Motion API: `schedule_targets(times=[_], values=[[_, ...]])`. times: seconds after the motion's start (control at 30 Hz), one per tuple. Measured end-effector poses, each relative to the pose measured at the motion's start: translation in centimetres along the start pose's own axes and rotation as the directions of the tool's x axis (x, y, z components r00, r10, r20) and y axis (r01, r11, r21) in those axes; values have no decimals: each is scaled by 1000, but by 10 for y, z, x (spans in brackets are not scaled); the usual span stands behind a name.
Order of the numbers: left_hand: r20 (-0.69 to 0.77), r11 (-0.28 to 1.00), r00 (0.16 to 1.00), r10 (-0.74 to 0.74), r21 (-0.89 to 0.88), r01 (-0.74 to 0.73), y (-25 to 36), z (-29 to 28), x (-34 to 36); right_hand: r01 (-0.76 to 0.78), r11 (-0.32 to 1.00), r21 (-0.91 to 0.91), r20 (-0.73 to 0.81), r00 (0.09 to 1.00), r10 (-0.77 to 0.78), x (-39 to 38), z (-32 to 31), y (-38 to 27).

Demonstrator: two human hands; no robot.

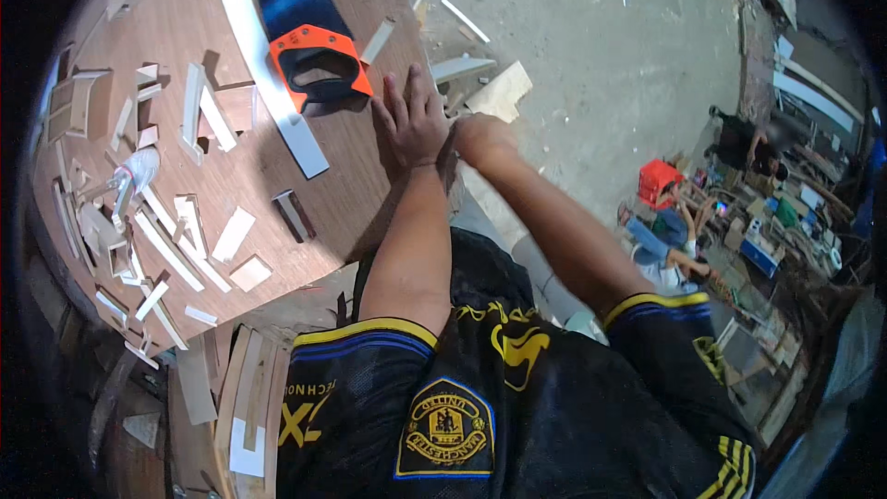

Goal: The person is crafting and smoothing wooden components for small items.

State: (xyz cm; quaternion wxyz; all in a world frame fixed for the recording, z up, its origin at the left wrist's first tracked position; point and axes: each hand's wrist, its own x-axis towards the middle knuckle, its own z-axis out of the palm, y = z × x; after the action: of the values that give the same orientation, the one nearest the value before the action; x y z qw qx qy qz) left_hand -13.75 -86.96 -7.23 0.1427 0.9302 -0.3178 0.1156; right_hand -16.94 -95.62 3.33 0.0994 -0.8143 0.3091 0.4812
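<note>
My left hand [416, 129] lies at the right edge of the wooden table [346, 194], its fingers stretched out and apart. Right beside it, just past that edge, my right hand [482, 140] is closed. What its fingers hold, if anything, is hidden; a small pale bit shows between the two hands. Left of my left hand rests a handsaw [319, 65] with an orange and black handle and a dark blade. A long white strip [268, 65] lies along the saw's left side. Behind my left fingers is a short pale wood piece [378, 41].
Many white and wooden offcuts [176, 245] cover the table's left side, near a clear plastic-looking item [140, 169]. Scraps, including a pale board piece [501, 91], lie on the concrete floor [601, 55]. At right, another person [667, 245] sits near a red stool [659, 183] and clutter.
</note>
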Motion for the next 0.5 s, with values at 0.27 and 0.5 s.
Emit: schedule_targets(times=[0.27, 0.5], values=[[132, 987, 989, -70, -135, 88, 1, -14, 11, -67, 977, 205, -22, 997, 73, -9, -1, 4], [167, 997, 985, -47, -55, 56, -7, -17, -7, 33, 999, -20, 87, 996, -31, -34, -21, -2]])
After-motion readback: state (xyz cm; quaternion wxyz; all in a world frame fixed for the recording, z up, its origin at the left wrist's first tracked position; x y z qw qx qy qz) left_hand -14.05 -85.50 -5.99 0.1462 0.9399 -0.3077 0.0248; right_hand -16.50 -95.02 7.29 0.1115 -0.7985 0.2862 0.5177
